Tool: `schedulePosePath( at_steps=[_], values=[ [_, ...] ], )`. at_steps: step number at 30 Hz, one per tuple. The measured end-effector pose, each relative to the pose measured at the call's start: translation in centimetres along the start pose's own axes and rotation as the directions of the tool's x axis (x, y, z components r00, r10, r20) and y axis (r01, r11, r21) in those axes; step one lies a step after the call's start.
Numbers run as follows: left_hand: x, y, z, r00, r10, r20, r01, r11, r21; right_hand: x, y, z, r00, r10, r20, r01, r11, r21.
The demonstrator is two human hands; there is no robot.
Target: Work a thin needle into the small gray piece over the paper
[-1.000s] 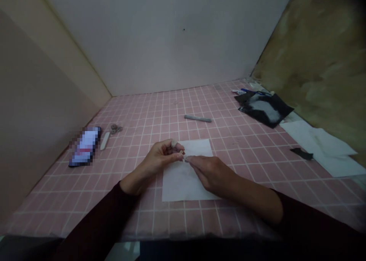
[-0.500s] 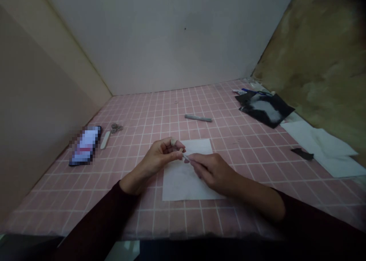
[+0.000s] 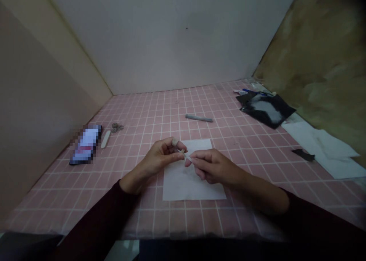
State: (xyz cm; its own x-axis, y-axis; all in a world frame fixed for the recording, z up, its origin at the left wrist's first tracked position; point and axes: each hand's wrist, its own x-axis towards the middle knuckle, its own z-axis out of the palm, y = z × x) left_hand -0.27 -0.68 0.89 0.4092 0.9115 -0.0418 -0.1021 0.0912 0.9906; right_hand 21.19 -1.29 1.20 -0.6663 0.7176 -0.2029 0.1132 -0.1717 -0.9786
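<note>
My left hand (image 3: 161,158) is raised over the edge of a white paper sheet (image 3: 183,184), its fingertips pinched on a thin pale stick (image 3: 183,154). One fingertip of that hand wears a beige covering (image 3: 174,141), perhaps tape. My right hand (image 3: 214,166) hovers over the sheet, its fingertips at or very near the stick's far end. The fingers hide part of the stick, and I cannot tell whether my right hand grips it.
A pink tiled surface (image 3: 171,215) lies between pale walls. On it are a pixelated phone (image 3: 85,144), small scissors (image 3: 116,127), a pale strip (image 3: 105,139), a grey stick (image 3: 198,118), a black packet (image 3: 267,110), white sheets (image 3: 328,148) and a black strip (image 3: 303,154).
My right hand has lifted and turned, its fingers drawing back along the stick, so more of the stick shows between my hands. My left hand has barely moved.
</note>
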Motion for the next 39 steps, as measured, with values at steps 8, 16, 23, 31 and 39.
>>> schedulePosePath(
  at_steps=[8, 16, 23, 31, 39],
  values=[
    [0.0, -0.2, -0.2, 1.000, -0.028, -0.002, 0.028, 0.999, -0.018, 0.1, 0.1, -0.2, 1.000, -0.007, -0.010, 0.007, 1.000, -0.007],
    [-0.1, 0.0, -0.1, 1.000, 0.016, -0.027, -0.015, 1.000, 0.022, 0.2, 0.2, -0.2, 0.998, 0.047, 0.037, -0.051, 0.993, 0.109],
    [0.1, 0.1, -0.1, 0.999, -0.044, -0.028, 0.045, 0.999, 0.023, 0.0, 0.7, 0.2, 0.966, -0.253, -0.052, 0.220, 0.911, -0.348],
    [-0.2, 0.0, -0.3, 0.999, 0.031, 0.036, -0.034, 0.997, 0.074, 0.2, -0.3, -0.4, 0.988, 0.129, 0.083, -0.147, 0.951, 0.270],
    [0.1, -0.3, -0.1, 0.998, 0.001, -0.067, 0.003, 0.998, 0.062, -0.3, 0.9, 0.6, 0.908, -0.418, -0.032, 0.330, 0.759, -0.561]
  ],
)
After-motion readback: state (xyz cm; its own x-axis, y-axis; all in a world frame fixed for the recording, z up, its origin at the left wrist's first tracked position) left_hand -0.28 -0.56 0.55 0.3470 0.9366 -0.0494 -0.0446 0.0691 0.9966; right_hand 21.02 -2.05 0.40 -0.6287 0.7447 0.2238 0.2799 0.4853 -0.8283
